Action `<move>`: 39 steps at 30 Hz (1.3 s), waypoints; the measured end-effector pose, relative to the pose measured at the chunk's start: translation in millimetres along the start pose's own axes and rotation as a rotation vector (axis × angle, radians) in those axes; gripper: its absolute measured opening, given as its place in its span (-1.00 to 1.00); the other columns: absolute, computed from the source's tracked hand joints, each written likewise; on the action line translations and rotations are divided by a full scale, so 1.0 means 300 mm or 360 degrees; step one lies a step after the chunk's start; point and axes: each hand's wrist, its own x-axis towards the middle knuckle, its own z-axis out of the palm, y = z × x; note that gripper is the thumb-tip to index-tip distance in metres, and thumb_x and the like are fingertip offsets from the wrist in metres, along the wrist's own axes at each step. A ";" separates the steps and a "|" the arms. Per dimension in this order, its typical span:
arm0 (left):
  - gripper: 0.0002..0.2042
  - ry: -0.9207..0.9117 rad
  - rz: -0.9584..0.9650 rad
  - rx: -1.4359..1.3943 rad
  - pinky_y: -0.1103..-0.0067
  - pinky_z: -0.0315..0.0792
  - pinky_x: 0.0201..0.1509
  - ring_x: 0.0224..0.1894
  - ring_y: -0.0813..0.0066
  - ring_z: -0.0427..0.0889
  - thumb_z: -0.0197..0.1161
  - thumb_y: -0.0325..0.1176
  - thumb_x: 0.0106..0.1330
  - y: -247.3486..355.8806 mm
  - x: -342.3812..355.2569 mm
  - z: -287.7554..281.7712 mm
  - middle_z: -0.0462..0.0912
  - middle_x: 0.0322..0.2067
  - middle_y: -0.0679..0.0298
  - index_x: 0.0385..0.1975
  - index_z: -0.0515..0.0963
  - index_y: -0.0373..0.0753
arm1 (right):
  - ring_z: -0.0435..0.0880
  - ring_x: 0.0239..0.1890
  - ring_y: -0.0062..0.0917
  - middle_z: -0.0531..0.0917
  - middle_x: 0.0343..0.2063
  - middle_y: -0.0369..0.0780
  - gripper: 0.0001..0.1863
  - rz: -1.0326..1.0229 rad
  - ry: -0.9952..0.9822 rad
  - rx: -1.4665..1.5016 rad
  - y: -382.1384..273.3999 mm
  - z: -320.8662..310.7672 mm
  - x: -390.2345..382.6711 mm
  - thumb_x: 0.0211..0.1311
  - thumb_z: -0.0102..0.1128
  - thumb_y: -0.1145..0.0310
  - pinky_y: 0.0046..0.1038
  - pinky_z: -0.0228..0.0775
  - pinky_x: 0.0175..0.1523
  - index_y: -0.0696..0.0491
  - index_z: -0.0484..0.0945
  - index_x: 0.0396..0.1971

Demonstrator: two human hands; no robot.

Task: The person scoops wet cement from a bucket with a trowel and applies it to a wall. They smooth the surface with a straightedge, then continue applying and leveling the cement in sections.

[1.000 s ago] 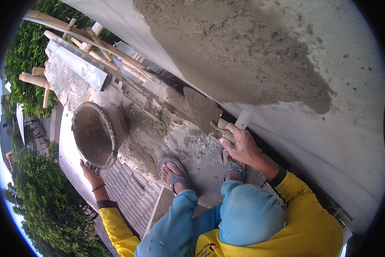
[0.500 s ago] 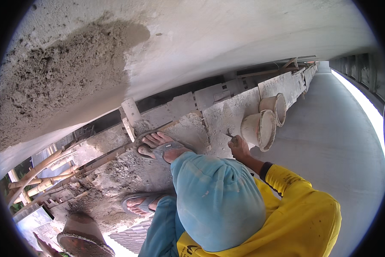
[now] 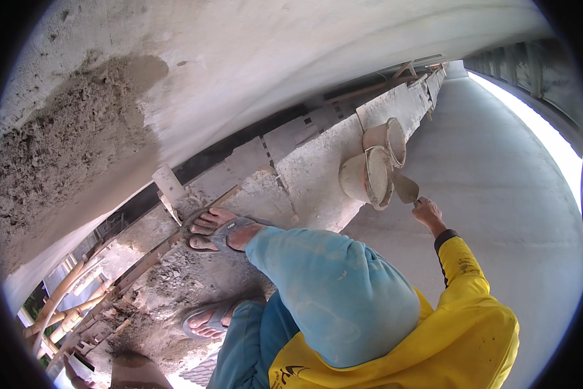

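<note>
While my right grip closes around a trowel beside the nearer bucket at the platform's edge, I cannot tell my left grip's state.

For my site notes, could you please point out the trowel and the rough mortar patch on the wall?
Trowel (image 3: 405,187): head view, on the middle of its blade.
Rough mortar patch (image 3: 77,139): head view, on the middle of its coarse surface.

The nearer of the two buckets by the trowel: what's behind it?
A second bucket, its rim and much of its side showing. The nearer bucket overlaps the edge closest to the camera, so that covered part cannot be seen.
</note>
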 end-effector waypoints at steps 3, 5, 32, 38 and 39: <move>-0.56 -0.0006 -0.0023 -0.0008 0.36 0.58 -0.08 -0.31 0.31 0.61 0.30 0.01 0.27 0.000 0.040 -0.012 0.60 -0.32 0.24 -0.11 0.55 -0.27 | 0.70 0.00 -0.21 0.73 -0.11 -0.15 -0.69 -0.0358 0.0202 -0.0418 0.060 -0.025 0.069 0.07 0.22 0.39 -0.21 0.51 0.11 -0.08 0.69 -0.14; -0.58 -0.0013 -0.0036 -0.0007 0.36 0.58 -0.08 -0.31 0.31 0.61 0.31 -0.01 0.27 0.000 0.069 -0.029 0.60 -0.32 0.24 -0.12 0.55 -0.25 | 0.71 -0.02 -0.21 0.73 -0.13 -0.18 -0.70 -0.0534 0.0238 -0.0598 0.012 0.035 0.153 0.07 0.28 0.36 -0.21 0.51 0.10 -0.06 0.69 -0.14; -0.63 -0.0137 -0.0096 -0.1149 0.32 0.54 0.06 -0.16 0.30 0.65 0.28 -0.20 0.29 0.266 -0.470 0.208 0.60 -0.23 0.21 -0.03 0.44 -0.27 | 0.66 -0.03 -0.38 0.61 0.02 -0.05 -0.13 -0.3759 -0.1163 0.1170 -1.565 -0.362 -1.223 0.12 0.48 0.06 -0.33 0.56 -0.03 0.08 0.27 0.35; -0.54 0.0295 -0.0152 -0.1119 0.44 0.48 0.06 -0.13 0.40 0.56 0.44 -0.31 0.20 0.187 -0.853 0.563 0.53 -0.15 0.19 -0.04 0.39 -0.39 | 0.55 0.13 -0.35 0.55 0.09 -0.06 -0.36 -0.3689 -0.1054 0.1501 -1.564 -0.241 -1.398 0.23 0.41 0.20 -0.33 0.44 0.18 0.13 0.39 0.22; -0.56 0.0336 -0.0156 -0.1137 0.42 0.48 0.09 -0.10 0.40 0.57 0.42 -0.25 0.26 0.169 -0.872 0.585 0.55 -0.13 0.19 -0.04 0.42 -0.39 | 0.56 0.09 -0.42 0.58 0.04 -0.08 -0.47 -0.3546 -0.1148 0.1448 -1.566 -0.231 -1.381 0.26 0.37 0.25 -0.36 0.42 0.17 0.16 0.42 0.14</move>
